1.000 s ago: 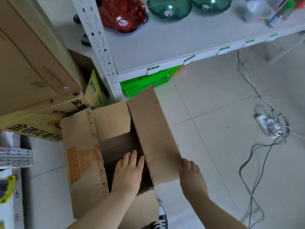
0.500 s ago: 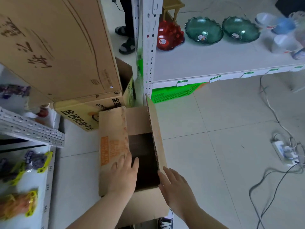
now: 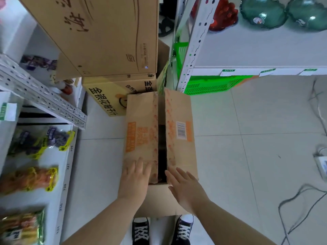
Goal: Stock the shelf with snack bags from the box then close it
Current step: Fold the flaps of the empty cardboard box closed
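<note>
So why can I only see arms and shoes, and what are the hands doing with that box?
The camera sits on a person's head and looks down, so you see only their arms and shoes. The left hand and right hand lie flat, fingers straight, each on one flap of the cardboard box on the floor. The flaps are nearly shut, with a dark gap between. Nothing is held. Snack bags lie on the white shelf at the left.
</note>
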